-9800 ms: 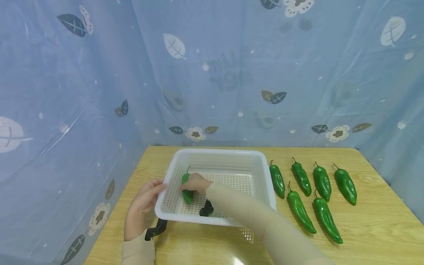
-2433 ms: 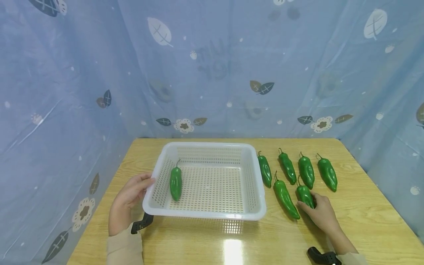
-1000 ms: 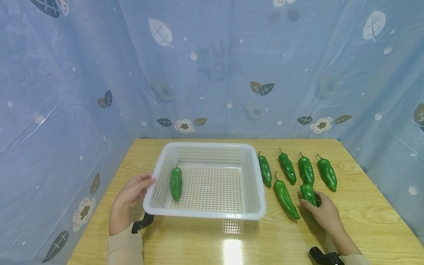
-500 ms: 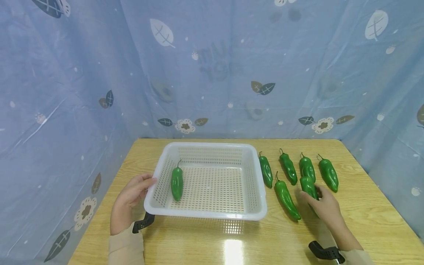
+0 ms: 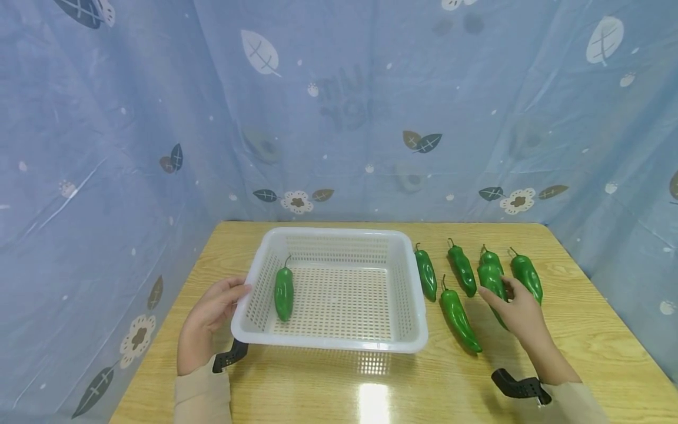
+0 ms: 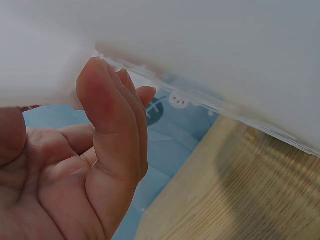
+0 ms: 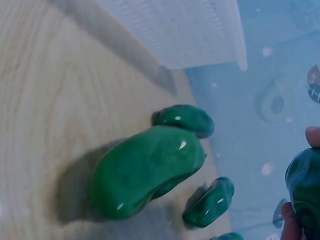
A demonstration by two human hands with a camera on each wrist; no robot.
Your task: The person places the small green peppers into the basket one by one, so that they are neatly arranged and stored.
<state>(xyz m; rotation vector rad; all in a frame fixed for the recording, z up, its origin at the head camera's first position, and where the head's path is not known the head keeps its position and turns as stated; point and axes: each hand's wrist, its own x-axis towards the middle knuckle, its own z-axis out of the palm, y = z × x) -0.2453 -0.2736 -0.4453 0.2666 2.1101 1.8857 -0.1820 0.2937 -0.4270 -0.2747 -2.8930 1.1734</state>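
My left hand (image 5: 213, 303) holds the left rim of a white perforated plastic basket (image 5: 329, 346). In the left wrist view its fingers (image 6: 112, 120) curl up against the rim's underside. A green pepper (image 5: 283, 294) lies lengthwise along the basket's left side. To the right of the basket, my right hand (image 5: 521, 312) grips another green pepper (image 5: 490, 278) between thumb and fingers. That pepper overlaps one behind it in the head view. At the right edge of the right wrist view, part of the gripped pepper (image 7: 306, 187) shows with fingertips on it.
Loose green peppers lie on the wooden table (image 5: 296, 388): one by the basket's right wall (image 5: 426, 275), one in front (image 5: 459, 323), and others (image 5: 462, 271) farther back, including one right of the hand (image 5: 526, 277). A blue patterned curtain (image 5: 339, 118) encloses the back and sides.
My right hand let go of the pepper in the basket, moved right and gripped a front-row pepper. Lately it has shifted that pepper up and away from me. My left hand stays on the rim.
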